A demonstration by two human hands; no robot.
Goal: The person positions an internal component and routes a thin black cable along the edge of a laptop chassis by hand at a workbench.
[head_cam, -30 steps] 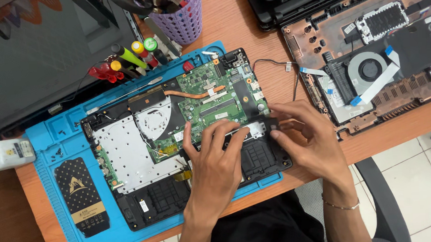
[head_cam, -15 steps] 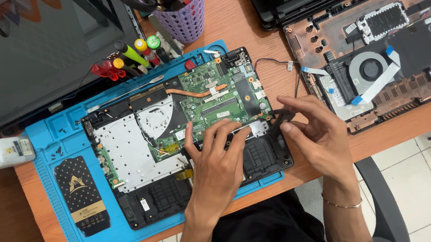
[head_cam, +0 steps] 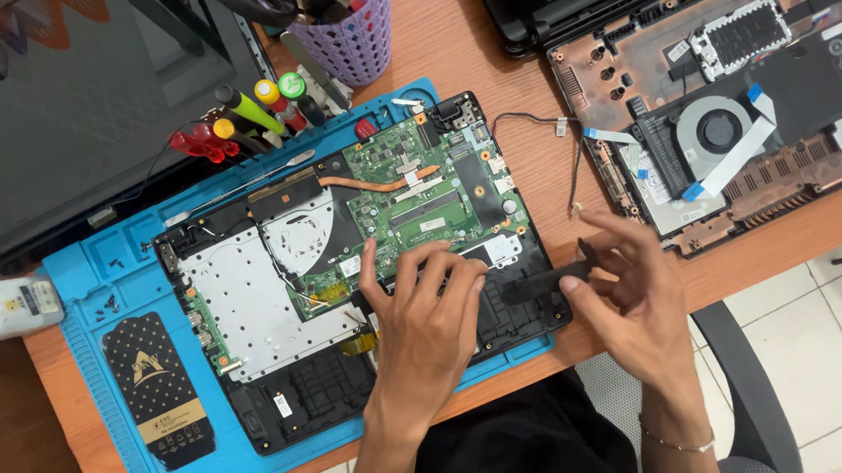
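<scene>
An opened laptop base lies on a blue repair mat, showing a green circuit board, a copper heat pipe and a silver metal plate. My left hand rests flat on the black lower right part of the base, fingers spread. My right hand pinches a long thin black plastic part at the base's right corner and holds it lifted a little off the frame.
A second opened laptop with a round fan lies at the right. A purple basket of tools stands at the back, with coloured screwdrivers beside it. A black patterned phone lies on the mat; small screws are scattered near it.
My right hand has pulled away to the right from the base's lower right corner, bringing the black strip with it. My left hand has stayed pressed on the base.
</scene>
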